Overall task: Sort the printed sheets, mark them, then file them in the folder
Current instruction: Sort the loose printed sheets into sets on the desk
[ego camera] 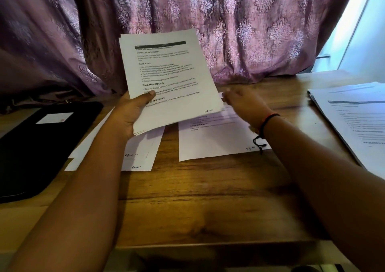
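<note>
Holding stack of printed sheets (170, 78) raised above table (208, 188): left hand (131, 113) pinches its lower-left corner, thumb on top, fingers underneath. Right hand (243, 103) blurred just beside the stack's right edge, over a loose sheet (212, 142); finger state unclear.

Hands: two are showing, left hand (129, 113) and right hand (245, 107), entering from 6 o'clock.
Sheaf (170, 80): one, showing at 11 o'clock.
Pile (354, 115): one, lying at 3 o'clock.
Loose sheets: at least three are lying flat, an overlapping pair (141, 153) at 8 o'clock and a single sheet (212, 140) at 4 o'clock.
Folder (37, 146): one, lying at 9 o'clock.
Wrist thread (263, 126): one.
</note>
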